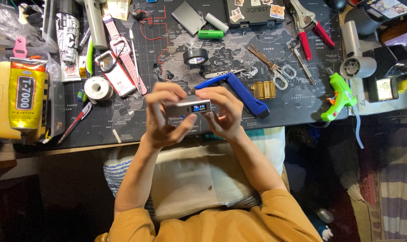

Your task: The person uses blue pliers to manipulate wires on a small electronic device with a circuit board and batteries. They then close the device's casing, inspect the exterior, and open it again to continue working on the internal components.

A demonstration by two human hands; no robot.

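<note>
Head view, looking down over the desk: both hands meet above the near edge of the dark map-printed mat (302, 101). The left hand (161, 116) is curled around one end of a small grey box with a lit blue screen (188, 108), thumb pressed underneath it. The right hand (226, 112) closes on the other end, fingers bent over the top. The box sits level between them, screen facing up. Just beyond the right hand lies a blue folding tool (239, 89), almost touching the knuckles. Farther past it are a roll of black tape (195, 56) and scissors (275, 67). Well off to the right-hand side rests a green glue gun (340, 96); beyond the left hand, a spool of wire (98, 88).
</note>
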